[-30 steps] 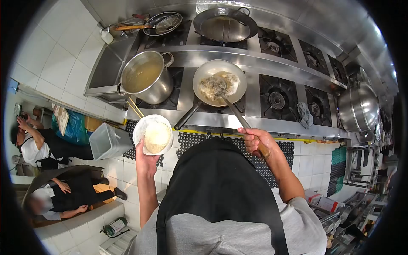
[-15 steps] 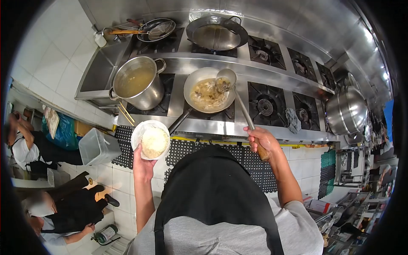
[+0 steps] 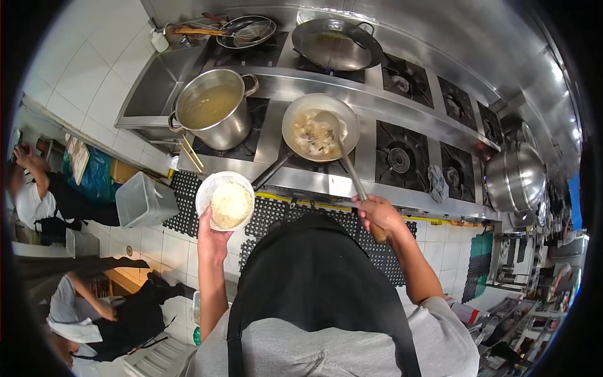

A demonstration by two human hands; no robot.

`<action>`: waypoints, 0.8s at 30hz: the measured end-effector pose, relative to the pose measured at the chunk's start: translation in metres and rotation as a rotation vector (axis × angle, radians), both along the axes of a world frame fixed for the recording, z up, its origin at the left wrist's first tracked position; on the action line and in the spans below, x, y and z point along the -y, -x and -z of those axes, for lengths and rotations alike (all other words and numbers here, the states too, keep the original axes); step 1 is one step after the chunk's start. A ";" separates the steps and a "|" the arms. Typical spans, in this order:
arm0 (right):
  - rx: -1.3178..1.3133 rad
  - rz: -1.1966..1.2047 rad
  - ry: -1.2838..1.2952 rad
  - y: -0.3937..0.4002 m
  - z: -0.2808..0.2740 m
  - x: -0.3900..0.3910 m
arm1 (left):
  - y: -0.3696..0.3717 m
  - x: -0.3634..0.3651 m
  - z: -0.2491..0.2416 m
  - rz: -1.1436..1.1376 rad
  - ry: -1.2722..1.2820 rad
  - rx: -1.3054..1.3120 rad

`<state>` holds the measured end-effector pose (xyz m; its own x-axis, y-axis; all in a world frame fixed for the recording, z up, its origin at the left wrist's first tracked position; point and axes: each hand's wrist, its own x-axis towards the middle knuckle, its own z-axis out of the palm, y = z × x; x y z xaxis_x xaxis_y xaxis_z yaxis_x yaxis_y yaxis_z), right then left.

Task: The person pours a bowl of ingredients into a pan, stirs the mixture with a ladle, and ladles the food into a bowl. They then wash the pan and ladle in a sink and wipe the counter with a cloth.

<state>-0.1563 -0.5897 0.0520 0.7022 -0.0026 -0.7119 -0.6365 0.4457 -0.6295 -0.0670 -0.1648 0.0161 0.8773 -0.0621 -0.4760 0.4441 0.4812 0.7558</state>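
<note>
My left hand is closed around the near side of a white bowl that holds pale grated or crumbly food. My right hand grips the wooden handle of a long metal ladle. The ladle's head is down in a light-coloured frying pan, among pieces of food in a cloudy liquid. The pan sits on a front burner, its dark handle pointing toward the bowl. To its left stands a tall steel pot of yellowish liquid.
A wide dark pan and a pan with strainers rest on the back burners. A grey cloth hangs by the right burner, near large steel bowls. Chopsticks lie beside the pot. Two other people are at the left.
The ladle's head has gone from the pan's upper right, where it held food, down into the liquid. My right hand has shifted slightly left. The view has turned a little.
</note>
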 end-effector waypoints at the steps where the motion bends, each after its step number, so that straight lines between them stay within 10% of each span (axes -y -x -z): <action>1: -0.003 0.041 -0.196 -0.002 -0.001 -0.006 | 0.001 0.000 -0.001 -0.004 0.001 0.004; 6: -0.018 0.240 -1.062 -0.011 0.019 -0.003 | -0.002 0.004 -0.004 0.018 0.012 0.022; 24: 0.081 0.159 -0.095 0.005 -0.032 0.024 | -0.007 0.025 -0.002 0.039 0.024 -0.011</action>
<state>-0.1612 -0.6141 0.0841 0.7535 -0.0537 -0.6553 -0.5022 0.5963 -0.6263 -0.0595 -0.1894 0.0179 0.8687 -0.1074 -0.4836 0.4710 0.4817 0.7390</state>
